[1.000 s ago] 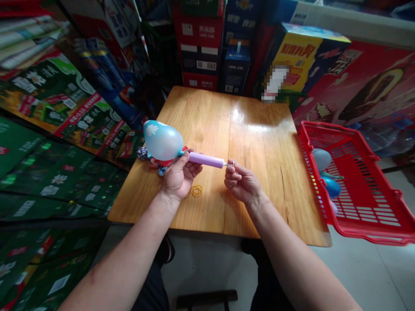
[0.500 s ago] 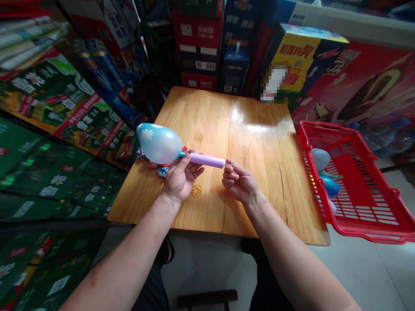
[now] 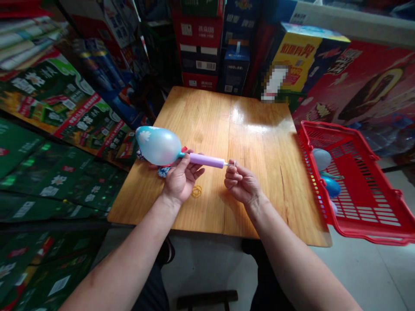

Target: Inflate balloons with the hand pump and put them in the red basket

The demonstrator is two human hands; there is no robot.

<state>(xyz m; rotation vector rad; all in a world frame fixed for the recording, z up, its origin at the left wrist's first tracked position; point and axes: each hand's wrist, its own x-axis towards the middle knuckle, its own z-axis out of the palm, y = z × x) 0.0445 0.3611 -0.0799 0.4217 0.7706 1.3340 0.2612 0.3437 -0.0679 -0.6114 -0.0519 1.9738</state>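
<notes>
Tightly, a pale-blue flowered balloon (image 3: 158, 146) is held on a lilac plastic hand pump (image 3: 205, 160) by the left hand's (image 3: 180, 179) closed grip, while the thin metal rod (image 3: 229, 164) is pinched by the right hand (image 3: 242, 183).

You held the lilac hand pump (image 3: 206, 160) level above the table, its barrel gripped in your left hand (image 3: 180, 179). The pale blue balloon (image 3: 158, 146), printed with a white flower, sat on the pump's nozzle, partly inflated and pear-shaped, pointing away to the left. Your right hand's fingertips (image 3: 231, 169) pinched the thin metal plunger rod (image 3: 229, 164) at the barrel's far end.
</notes>
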